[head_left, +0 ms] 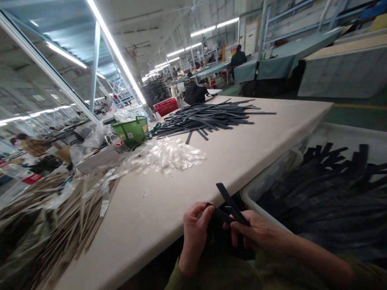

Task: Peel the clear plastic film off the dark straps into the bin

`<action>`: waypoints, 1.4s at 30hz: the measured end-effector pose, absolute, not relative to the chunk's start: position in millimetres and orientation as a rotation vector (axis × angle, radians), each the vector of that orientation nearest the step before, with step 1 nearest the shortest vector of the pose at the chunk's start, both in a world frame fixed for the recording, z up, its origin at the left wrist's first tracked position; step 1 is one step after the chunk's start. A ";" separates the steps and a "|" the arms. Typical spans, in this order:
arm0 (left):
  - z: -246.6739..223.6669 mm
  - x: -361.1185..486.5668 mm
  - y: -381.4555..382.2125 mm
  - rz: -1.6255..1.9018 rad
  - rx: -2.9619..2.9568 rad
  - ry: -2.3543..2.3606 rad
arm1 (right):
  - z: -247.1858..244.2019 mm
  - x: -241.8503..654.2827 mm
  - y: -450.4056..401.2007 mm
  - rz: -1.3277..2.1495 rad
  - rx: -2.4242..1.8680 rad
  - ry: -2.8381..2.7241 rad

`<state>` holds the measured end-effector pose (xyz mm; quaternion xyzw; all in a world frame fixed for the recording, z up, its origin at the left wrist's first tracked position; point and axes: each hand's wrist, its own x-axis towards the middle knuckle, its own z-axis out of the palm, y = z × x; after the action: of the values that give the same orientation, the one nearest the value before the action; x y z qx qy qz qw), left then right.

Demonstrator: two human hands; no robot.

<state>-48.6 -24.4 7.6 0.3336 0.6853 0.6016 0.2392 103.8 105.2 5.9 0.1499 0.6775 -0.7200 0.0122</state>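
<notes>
My left hand (197,225) pinches one end of a dark flat strip (222,214) between thumb and fingers, just off the table's near edge. My right hand (254,229) is closed around the strip's other part, and a dark end sticks up past its fingers. Whether this is one folded strip or two, I cannot tell. Below the hands the dark material fades into shadow. On the table (242,149) lies a heap of similar dark strips (208,117). Nearer to me is a pile of shiny, translucent white pieces (169,155).
At my right stands a pale bin (263,209) full of dark strips (326,201). Brown strips (75,213) lie at the left. A green basket (131,131), a red basket (166,106) and a black bag (196,94) stand farther back. A person (238,58) sits in the distance.
</notes>
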 end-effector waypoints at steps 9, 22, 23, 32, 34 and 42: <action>10.2 -188.2 12.0 0.822 1.158 2.914 | -41.7 104.0 127.9 -2.452 0.769 2.035; -5.9 -152.6 -18.2 0.518 1.517 2.945 | -45.9 109.0 133.7 -2.466 0.858 2.047; -7.9 -137.8 -26.0 0.576 1.580 2.928 | -43.5 105.4 133.7 -2.454 0.818 2.057; -9.6 -63.7 -63.5 0.660 1.745 2.883 | -16.8 31.0 117.7 -2.193 0.467 2.223; -8.7 -59.9 -66.5 0.651 1.762 2.857 | -12.2 17.5 112.2 -2.124 0.472 2.272; -6.1 -52.3 -72.4 0.702 1.763 2.781 | 7.9 14.0 108.4 -1.880 0.403 2.452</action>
<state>-52.3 -72.4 -6.1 0.5202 0.8209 0.2071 -0.1124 14.0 108.4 7.9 0.1292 0.7868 -0.6034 0.0128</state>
